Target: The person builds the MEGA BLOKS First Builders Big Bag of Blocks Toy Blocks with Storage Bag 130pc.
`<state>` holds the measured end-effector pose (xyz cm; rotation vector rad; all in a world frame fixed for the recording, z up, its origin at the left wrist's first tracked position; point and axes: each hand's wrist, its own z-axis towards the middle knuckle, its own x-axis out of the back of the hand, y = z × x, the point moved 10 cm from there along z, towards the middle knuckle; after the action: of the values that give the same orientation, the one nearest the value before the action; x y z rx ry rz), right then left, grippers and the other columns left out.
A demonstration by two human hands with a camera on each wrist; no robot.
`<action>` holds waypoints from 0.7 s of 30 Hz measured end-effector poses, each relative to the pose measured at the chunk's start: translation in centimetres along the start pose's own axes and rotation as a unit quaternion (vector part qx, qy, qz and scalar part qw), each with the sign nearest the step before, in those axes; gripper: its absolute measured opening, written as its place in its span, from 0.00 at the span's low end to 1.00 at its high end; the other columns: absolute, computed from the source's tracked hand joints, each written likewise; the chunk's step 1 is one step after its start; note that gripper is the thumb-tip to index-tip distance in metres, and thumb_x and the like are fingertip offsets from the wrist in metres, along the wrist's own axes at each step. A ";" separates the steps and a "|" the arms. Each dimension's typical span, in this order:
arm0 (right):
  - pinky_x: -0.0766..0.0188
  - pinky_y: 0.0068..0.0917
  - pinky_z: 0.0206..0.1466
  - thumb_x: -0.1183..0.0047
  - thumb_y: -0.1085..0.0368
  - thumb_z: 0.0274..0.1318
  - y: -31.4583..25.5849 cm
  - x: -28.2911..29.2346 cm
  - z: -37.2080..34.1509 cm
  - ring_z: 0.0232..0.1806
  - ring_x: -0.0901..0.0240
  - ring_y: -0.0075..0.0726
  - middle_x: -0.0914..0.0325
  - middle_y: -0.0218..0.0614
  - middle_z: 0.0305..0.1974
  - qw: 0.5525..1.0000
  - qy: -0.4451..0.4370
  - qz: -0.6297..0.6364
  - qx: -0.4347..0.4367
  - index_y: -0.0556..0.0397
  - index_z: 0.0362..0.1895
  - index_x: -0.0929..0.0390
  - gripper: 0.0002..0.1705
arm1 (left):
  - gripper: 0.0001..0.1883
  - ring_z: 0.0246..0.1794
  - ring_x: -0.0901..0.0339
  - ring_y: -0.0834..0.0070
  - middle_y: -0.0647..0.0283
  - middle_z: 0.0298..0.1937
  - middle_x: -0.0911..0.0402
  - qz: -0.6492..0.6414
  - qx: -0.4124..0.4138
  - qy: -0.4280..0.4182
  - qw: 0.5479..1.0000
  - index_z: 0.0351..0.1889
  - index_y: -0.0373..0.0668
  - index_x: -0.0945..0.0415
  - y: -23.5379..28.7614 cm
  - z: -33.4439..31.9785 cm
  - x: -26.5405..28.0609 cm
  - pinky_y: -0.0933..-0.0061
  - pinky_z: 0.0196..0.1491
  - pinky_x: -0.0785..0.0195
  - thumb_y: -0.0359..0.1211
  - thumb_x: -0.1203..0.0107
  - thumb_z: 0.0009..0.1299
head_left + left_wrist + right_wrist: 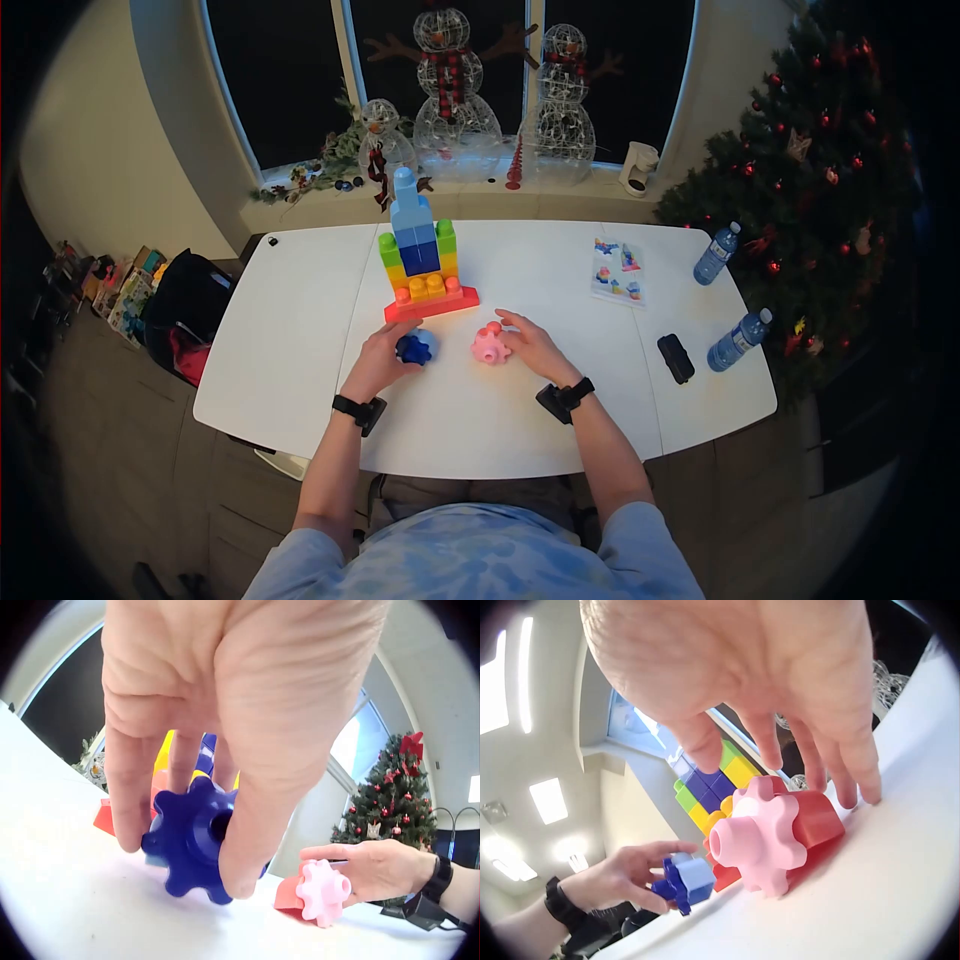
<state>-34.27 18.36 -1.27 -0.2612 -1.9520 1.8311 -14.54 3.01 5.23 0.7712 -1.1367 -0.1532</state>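
Observation:
My left hand (376, 362) holds a dark blue toy gear (193, 847) between thumb and fingers, low over the white table. A light blue block (696, 879) is joined to the gear's back, as the right wrist view shows. A pink toy gear (490, 346) on a red block (819, 819) rests on the table to the right. My right hand (538, 352) is beside and over it, fingers extended behind it and thumb apart from it. Just beyond both hands stands a tower of building blocks (420, 258), red at the base, then yellow, green and blue.
On the white table (290, 380) lie a printed picture sheet (619, 272) and a black case (676, 358) at the right. Two water bottles (738, 340) stand near the right edge. Wire snowmen (455, 95) line the windowsill, and a decorated tree (800, 170) is beside the table.

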 end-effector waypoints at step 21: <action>0.20 0.47 0.55 0.26 0.56 0.45 -5.5 -3.4 -2.5 0.63 0.31 0.56 0.36 0.47 0.64 0.904 0.130 -0.377 0.153 0.52 0.65 0.33 0.44 | 0.37 0.50 0.25 0.62 0.62 0.52 0.19 0.108 -0.034 0.262 0.959 0.61 0.45 0.28 1.8 3.7 5.5 0.63 0.53 0.25 0.27 0.23 0.52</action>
<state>-29.23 18.53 3.49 0.3047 -1.2837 1.4420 -15.74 -0.08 11.20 0.5743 -0.6978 0.1878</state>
